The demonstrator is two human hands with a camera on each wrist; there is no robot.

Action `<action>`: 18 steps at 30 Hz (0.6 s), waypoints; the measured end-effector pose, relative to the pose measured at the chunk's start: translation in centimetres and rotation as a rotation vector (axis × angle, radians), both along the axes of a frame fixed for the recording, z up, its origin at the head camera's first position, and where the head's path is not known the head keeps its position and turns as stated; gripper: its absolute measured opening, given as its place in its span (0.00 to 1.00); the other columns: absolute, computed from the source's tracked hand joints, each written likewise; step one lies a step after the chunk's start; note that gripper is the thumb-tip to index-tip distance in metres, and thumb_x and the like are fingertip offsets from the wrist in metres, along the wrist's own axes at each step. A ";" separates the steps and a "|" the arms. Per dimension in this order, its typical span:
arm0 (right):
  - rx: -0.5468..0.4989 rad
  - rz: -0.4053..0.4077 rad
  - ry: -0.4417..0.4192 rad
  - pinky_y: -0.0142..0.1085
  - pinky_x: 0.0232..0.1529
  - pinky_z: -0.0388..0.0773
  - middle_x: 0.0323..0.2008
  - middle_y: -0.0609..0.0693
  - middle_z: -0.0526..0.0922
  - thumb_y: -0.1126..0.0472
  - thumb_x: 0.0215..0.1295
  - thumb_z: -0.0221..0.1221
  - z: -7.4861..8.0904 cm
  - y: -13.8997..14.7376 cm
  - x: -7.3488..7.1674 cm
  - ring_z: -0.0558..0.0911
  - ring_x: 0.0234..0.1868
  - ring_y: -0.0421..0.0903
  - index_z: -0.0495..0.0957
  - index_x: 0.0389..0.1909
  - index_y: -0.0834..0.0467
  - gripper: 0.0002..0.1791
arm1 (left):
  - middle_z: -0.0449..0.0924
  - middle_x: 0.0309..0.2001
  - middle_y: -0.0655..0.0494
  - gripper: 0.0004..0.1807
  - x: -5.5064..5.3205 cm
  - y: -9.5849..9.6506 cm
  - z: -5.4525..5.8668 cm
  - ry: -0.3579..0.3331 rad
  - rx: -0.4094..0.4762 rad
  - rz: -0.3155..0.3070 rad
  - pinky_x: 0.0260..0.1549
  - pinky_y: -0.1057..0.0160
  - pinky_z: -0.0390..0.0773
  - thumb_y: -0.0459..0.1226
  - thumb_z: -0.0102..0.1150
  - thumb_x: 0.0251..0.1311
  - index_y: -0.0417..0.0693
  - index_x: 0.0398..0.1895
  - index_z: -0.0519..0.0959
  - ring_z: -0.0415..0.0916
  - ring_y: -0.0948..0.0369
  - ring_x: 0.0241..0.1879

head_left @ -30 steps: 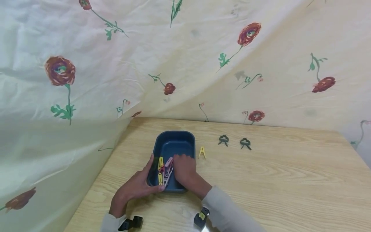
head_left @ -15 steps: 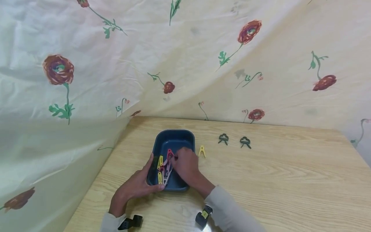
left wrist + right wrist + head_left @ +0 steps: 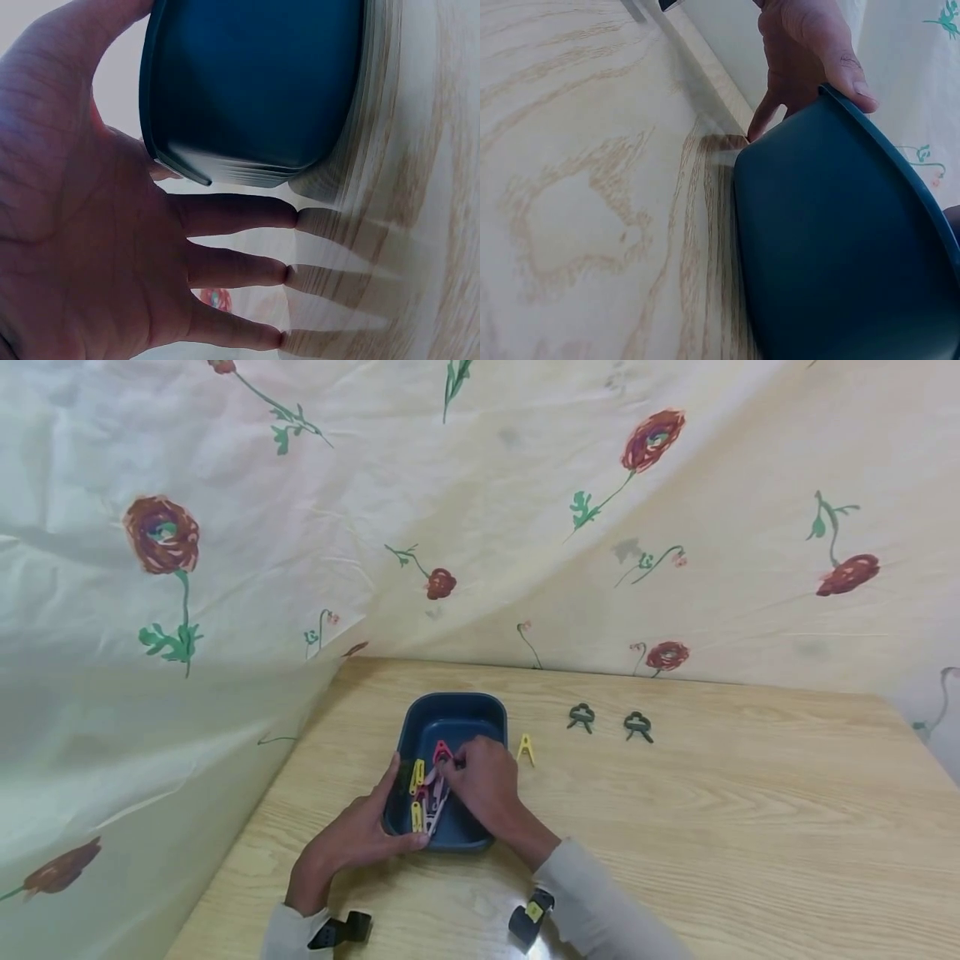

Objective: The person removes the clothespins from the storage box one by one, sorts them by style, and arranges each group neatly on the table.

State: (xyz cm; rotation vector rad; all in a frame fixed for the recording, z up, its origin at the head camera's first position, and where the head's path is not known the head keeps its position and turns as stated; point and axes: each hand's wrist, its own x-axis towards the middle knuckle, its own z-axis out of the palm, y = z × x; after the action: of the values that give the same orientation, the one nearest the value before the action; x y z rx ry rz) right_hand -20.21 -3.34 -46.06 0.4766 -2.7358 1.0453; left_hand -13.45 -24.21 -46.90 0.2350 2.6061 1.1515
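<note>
A dark blue plastic bin (image 3: 454, 714) sits on the wooden table with several clothespins inside. My left hand (image 3: 360, 835) spans its near left corner, thumb over the near rim. In the left wrist view, straight fingers (image 3: 232, 266) reach down beside the bin wall. Inside the bin, my right hand (image 3: 487, 783) pinches a red clothespin (image 3: 442, 749); in the right wrist view that hand's fingers are mostly hidden behind the bin wall. Yellow clothespins (image 3: 417, 775) and pale pink clothespins (image 3: 435, 810) lie together along the bin's left side.
To the right of the bin, a yellow clothespin (image 3: 527, 748) lies on the table. Farther back are two dark green clips (image 3: 581, 717), side by side. A flowered cloth (image 3: 480, 527) hangs behind the table and along its left side.
My right hand has risen and shifted slightly away from me in the bin, and the red clothespin has come into sight at its fingertips. The left hand keeps its place on the bin.
</note>
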 end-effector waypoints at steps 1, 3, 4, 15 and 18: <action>-0.005 -0.001 0.002 0.30 0.17 0.69 0.13 0.39 0.73 0.51 0.62 0.68 0.1 0.0 0.0 0.71 0.15 0.35 0.86 0.23 0.55 0.14 | 0.74 0.61 0.43 0.66 0.0 0.0 0.0 0.000 -0.001 0.001 0.50 0.52 0.73 0.56 0.72 0.53 0.58 0.81 0.32 0.74 0.59 0.43; -0.014 -0.004 0.002 0.29 0.18 0.70 0.16 0.40 0.76 0.52 0.61 0.68 0.1 0.0 0.1 0.72 0.16 0.35 0.88 0.26 0.56 0.12 | 0.74 0.61 0.43 0.66 0.1 0.1 0.1 0.000 0.000 0.000 0.51 0.51 0.73 0.56 0.72 0.53 0.58 0.81 0.32 0.74 0.59 0.43; -0.018 -0.007 0.005 0.29 0.19 0.70 0.17 0.41 0.77 0.52 0.61 0.68 0.1 0.0 0.1 0.72 0.17 0.35 0.88 0.27 0.57 0.12 | 0.74 0.61 0.43 0.66 0.1 0.1 0.1 0.001 0.000 -0.002 0.51 0.51 0.73 0.56 0.72 0.53 0.58 0.81 0.32 0.74 0.59 0.43; -0.017 -0.062 0.163 0.33 0.31 0.75 0.27 0.46 0.78 0.56 0.60 0.68 0.3 0.3 0.6 0.75 0.28 0.40 0.87 0.31 0.58 0.09 | 0.76 0.56 0.44 0.66 0.0 0.1 0.0 0.000 -0.007 -0.008 0.52 0.50 0.72 0.56 0.72 0.53 0.58 0.81 0.32 0.73 0.58 0.42; -0.033 -0.076 0.188 0.33 0.31 0.75 0.27 0.46 0.79 0.57 0.60 0.68 0.3 0.7 0.5 0.76 0.28 0.40 0.87 0.30 0.57 0.07 | 0.74 0.60 0.42 0.66 -0.1 0.1 0.1 -0.002 -0.007 -0.002 0.52 0.49 0.72 0.56 0.72 0.53 0.59 0.81 0.32 0.73 0.56 0.44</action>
State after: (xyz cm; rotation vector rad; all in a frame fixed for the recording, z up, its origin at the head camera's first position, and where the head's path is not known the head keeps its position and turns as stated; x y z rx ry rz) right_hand -19.73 -2.68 -45.73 0.4387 -2.5471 0.9728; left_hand -13.52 -24.10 -46.84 0.2351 2.6068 1.1407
